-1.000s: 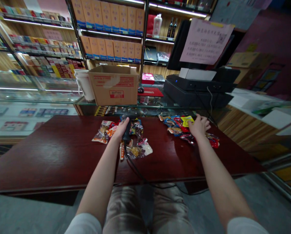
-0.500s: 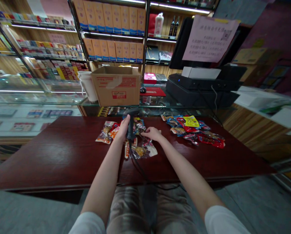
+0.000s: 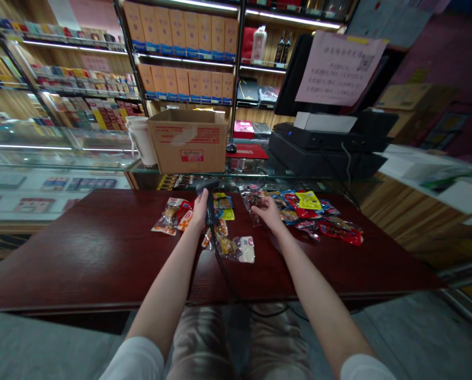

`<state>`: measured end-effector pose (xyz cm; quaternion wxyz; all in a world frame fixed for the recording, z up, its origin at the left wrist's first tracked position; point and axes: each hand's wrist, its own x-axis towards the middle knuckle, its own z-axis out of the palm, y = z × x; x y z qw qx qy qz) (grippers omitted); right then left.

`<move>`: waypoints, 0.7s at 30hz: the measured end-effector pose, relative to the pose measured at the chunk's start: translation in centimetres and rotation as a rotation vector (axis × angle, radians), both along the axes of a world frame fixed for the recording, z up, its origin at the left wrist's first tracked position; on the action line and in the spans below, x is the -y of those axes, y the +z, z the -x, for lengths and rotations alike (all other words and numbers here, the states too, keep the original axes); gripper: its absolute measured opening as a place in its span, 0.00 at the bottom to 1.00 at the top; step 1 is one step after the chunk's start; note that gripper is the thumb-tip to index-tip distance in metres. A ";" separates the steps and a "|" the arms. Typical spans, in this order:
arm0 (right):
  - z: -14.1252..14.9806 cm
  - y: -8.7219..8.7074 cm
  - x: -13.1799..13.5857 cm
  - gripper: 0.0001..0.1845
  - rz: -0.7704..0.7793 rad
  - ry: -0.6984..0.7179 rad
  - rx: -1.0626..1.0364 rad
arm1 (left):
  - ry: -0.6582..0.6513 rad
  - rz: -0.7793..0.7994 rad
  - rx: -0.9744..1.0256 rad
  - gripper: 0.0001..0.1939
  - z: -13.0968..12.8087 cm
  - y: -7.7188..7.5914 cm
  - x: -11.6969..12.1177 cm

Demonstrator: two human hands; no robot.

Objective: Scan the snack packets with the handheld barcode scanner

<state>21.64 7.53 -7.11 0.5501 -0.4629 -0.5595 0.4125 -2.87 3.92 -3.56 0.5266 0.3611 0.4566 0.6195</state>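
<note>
My left hand (image 3: 200, 210) is wrapped around the handle of a black corded barcode scanner (image 3: 210, 208), held upright over some snack packets. Pinched in my right hand (image 3: 269, 214) is a clear snack packet (image 3: 252, 199) with dark contents. Left of the scanner lies a clear packet with brown food (image 3: 170, 212), beside red and orange ones. Below the scanner rests another see-through packet (image 3: 231, 246) with a white end. Yellow and blue packets (image 3: 224, 206) lie just right of the scanner. A pile of mixed snack packets (image 3: 307, 208) spreads to the right of my right hand.
An open cardboard box (image 3: 188, 140) and a white cup (image 3: 142, 141) stand on the glass counter (image 3: 255, 172) behind the dark red table (image 3: 81, 253). A monitor (image 3: 295, 74) with a pink notice is at back right. The scanner's cable (image 3: 223, 274) hangs over the front edge.
My right hand has moved right, carrying the dark snack packet away from the middle group to beside the right pile. My left hand keeps the scanner, shifted slightly left.
</note>
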 end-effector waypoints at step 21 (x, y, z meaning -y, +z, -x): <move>-0.8 2.6 1.8 0.21 0.194 0.175 -0.448 | -0.402 -0.071 0.023 0.37 -2.3 0.6 2.7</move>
